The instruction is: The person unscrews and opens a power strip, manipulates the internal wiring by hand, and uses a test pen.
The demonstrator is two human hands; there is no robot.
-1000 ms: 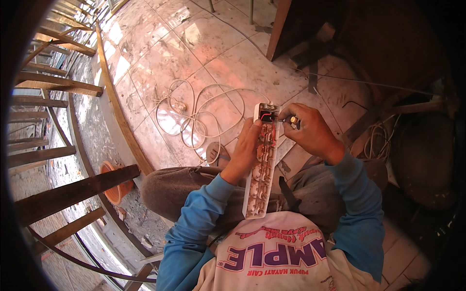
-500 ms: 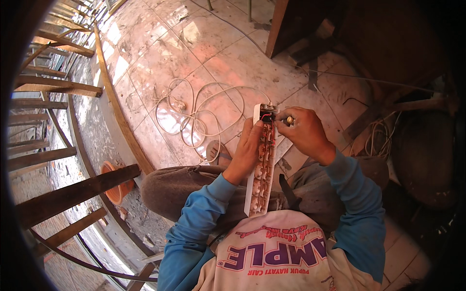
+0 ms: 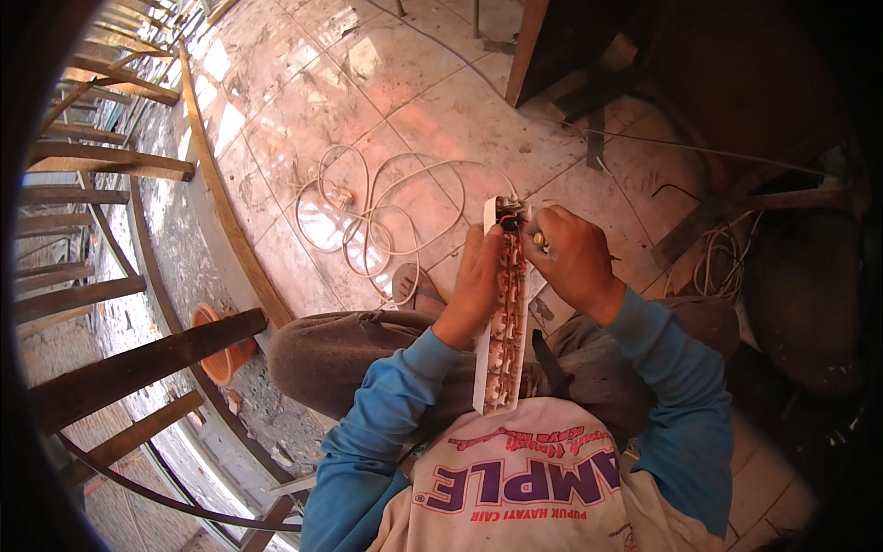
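Observation:
An opened power strip (image 3: 505, 345) lies lengthwise in front of me, its white casing showing rows of metal contacts. My left hand (image 3: 471, 287) is closed around its left side near the far end, with the thumb over the inside. At that end sit a black part (image 3: 509, 222) and thin red wires. My right hand (image 3: 578, 262) is closed beside them, fingertips pinched at the strip's right edge. A small brass-coloured piece (image 3: 540, 240) shows among these fingers; its kind is unclear. The white cord (image 3: 463, 166) leaves the strip's far end.
The cord lies in loops on the tiled floor (image 3: 405, 120), with its plug (image 3: 341, 197) at the left. An orange pot (image 3: 216, 354) and wooden slats (image 3: 147, 354) are on the left. Dark furniture (image 3: 589, 55) and a coiled cable (image 3: 720, 262) are on the right.
The strip has shifted slightly right and its near end has swung right. My right hand has turned a little, and its fingertips have moved slightly along the strip's edge.

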